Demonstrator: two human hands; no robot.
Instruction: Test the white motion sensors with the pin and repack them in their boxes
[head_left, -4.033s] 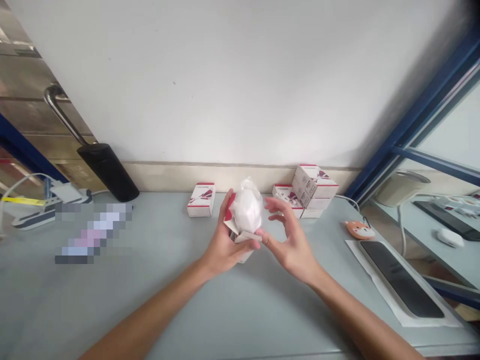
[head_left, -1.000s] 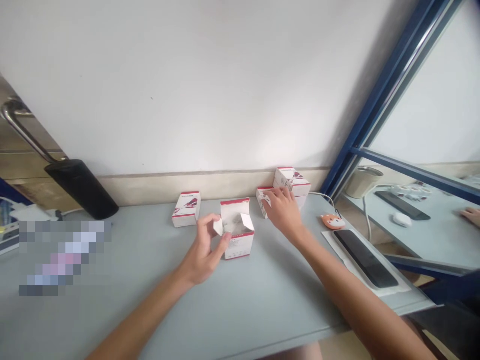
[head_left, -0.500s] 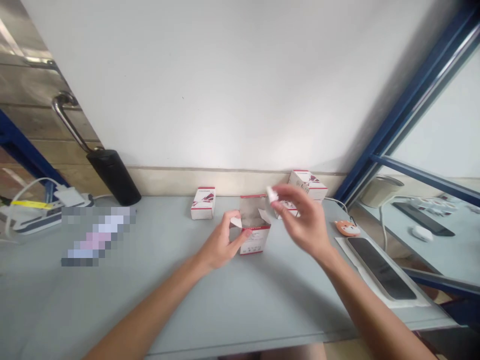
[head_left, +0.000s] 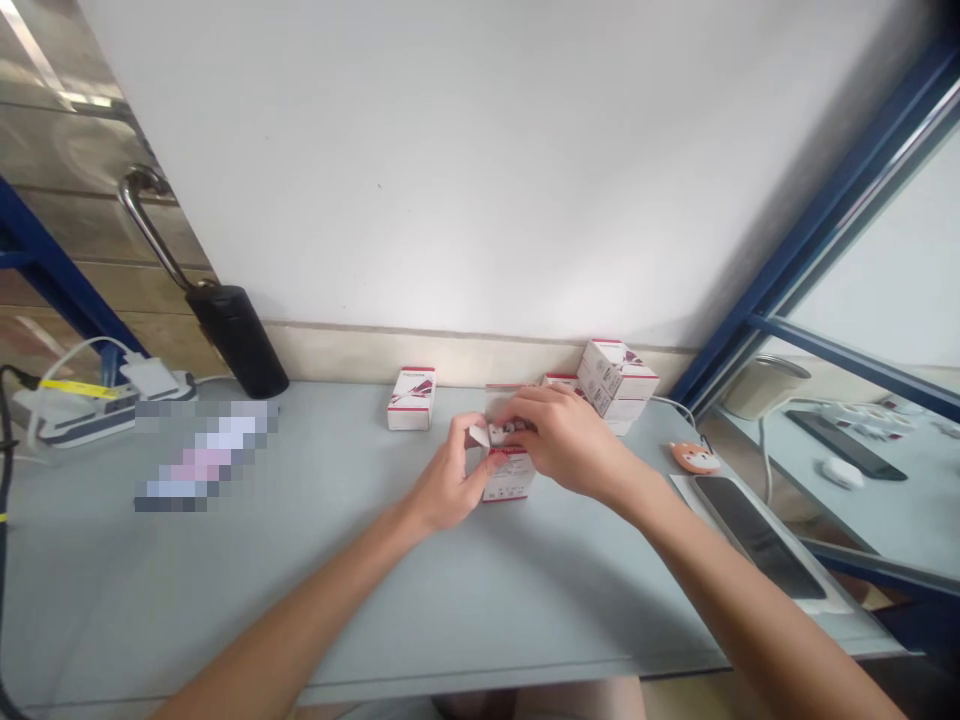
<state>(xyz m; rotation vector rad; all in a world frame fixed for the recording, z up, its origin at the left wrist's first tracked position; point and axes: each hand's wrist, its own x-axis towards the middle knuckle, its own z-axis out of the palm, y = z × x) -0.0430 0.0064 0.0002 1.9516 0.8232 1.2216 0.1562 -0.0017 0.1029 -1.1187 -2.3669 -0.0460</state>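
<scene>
Box (head_left: 508, 474) btwn L hand (head_left: 446, 483) & R hand (head_left: 566, 440), box stack (head_left: 616, 372) behind

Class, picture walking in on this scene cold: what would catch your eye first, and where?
The eye goes first to the left hand and right hand meeting at the middle of the pale grey desk, around an open white box with red edges. Just behind, to the right, similar stacked boxes stand against the wall. Far left, a black door-handle grip stands out.
</scene>
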